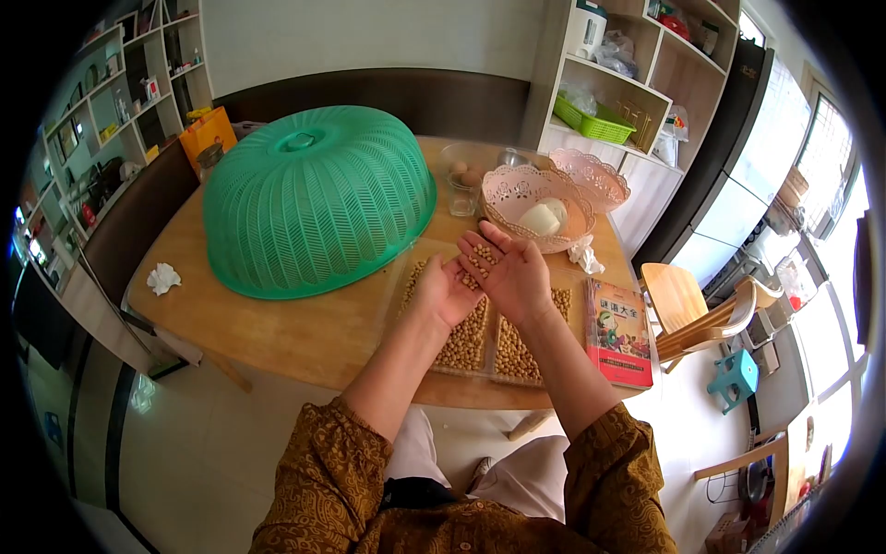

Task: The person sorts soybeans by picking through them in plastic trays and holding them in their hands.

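Note:
My left hand (447, 292) and my right hand (519, 277) are cupped side by side, palms up, over the table. A small heap of soybeans (478, 266) rests in them, across the palms and fingers. Below my hands lies a clear shallow tray with compartments (490, 362). More soybeans (464, 343) fill the compartments in view, and my hands and forearms hide part of the tray. To the right of the tray lies a red book (618, 332) with a picture cover.
A large green mesh food cover (318, 203) takes up the table's left side. Behind my hands stand a pink lace-edged basket (535, 242) with white items, another pink basket (595, 177), and a glass (462, 202). Crumpled tissues (164, 279) lie at left. A wooden chair (706, 319) stands at right.

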`<state>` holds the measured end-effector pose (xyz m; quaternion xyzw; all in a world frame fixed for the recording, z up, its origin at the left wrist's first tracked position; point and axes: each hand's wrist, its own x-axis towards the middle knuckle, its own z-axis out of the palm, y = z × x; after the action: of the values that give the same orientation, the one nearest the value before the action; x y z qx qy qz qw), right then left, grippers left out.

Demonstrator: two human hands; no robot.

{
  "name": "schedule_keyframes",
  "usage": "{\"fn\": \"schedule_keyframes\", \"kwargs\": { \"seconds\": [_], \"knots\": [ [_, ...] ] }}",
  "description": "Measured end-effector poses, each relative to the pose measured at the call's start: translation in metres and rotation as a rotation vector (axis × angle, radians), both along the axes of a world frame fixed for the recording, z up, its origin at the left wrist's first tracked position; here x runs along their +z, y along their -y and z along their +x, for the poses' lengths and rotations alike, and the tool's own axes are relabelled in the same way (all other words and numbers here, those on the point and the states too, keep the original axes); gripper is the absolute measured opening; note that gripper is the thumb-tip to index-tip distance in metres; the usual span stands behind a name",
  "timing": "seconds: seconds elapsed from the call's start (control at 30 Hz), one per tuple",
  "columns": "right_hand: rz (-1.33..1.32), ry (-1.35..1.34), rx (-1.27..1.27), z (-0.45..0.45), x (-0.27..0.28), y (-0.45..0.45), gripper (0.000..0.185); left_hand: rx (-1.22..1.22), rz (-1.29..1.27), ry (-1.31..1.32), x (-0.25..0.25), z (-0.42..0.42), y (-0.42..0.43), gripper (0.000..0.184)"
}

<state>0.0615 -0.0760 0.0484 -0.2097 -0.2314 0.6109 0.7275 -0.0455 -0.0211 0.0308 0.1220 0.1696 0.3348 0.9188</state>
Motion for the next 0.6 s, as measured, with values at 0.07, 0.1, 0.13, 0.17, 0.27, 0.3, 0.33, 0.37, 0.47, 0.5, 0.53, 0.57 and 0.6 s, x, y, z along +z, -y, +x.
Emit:
{"fn": "schedule_keyframes", "kwargs": {
  "seconds": [0.07,0.1,0.13,0.17,0.27,0.3,0.33,0.37,0.47,0.5,0.53,0.57,0.6],
  "knots": [
    [0.032,0.002,0.001,0.0004,-0.0021,-0.0005,0.039,0.003,-0.008,-0.012,0.0036,-0.001,0.0019,0.057],
    [0.032,0.002,0.001,-0.001,0.0006,0.0,0.039,0.003,-0.008,-0.012,0.0034,-0.0009,0.0019,0.057],
    [-0.021,0.035,-0.033,-0.0036,0.0053,0.0011,0.037,0.007,-0.004,-0.006,0.0026,-0.0006,0.0018,0.058],
    [-0.075,0.068,-0.067,-0.005,0.0078,0.0016,0.036,0.011,0.0,-0.001,0.0017,-0.0004,0.0015,0.058],
    [-0.017,0.145,-0.107,-0.0046,0.0051,0.0006,0.04,0.001,-0.003,-0.005,-0.0022,0.0001,-0.0006,0.06],
    [-0.017,0.145,-0.108,-0.0041,0.0044,0.0003,0.04,0.0,-0.004,-0.005,-0.0001,-0.0007,0.0005,0.06],
    [-0.009,0.157,-0.105,-0.0035,0.0039,-0.0002,0.042,0.003,-0.006,-0.017,0.0028,-0.0016,0.0019,0.061],
    [-0.001,0.169,-0.103,-0.0031,0.0034,-0.0006,0.044,0.007,-0.008,-0.029,0.0048,-0.0022,0.0028,0.061],
    [-0.002,0.23,-0.106,-0.0043,0.0005,-0.0009,0.044,0.004,-0.015,-0.027,0.0055,-0.0024,0.0031,0.062],
    [-0.002,0.23,-0.106,-0.0054,0.0011,-0.0005,0.044,0.004,-0.015,-0.027,0.0054,-0.0025,0.0029,0.062],
    [0.003,0.25,-0.111,-0.0068,0.0024,0.0002,0.044,0.006,-0.016,-0.023,0.0051,-0.0026,0.0027,0.062],
    [0.009,0.271,-0.116,-0.0075,0.003,0.0007,0.045,0.007,-0.017,-0.018,0.0046,-0.0025,0.0024,0.062],
    [0.009,0.27,-0.116,-0.0073,0.003,0.0005,0.045,0.008,-0.017,-0.019,0.003,-0.0018,0.0014,0.062]
  ]
}}
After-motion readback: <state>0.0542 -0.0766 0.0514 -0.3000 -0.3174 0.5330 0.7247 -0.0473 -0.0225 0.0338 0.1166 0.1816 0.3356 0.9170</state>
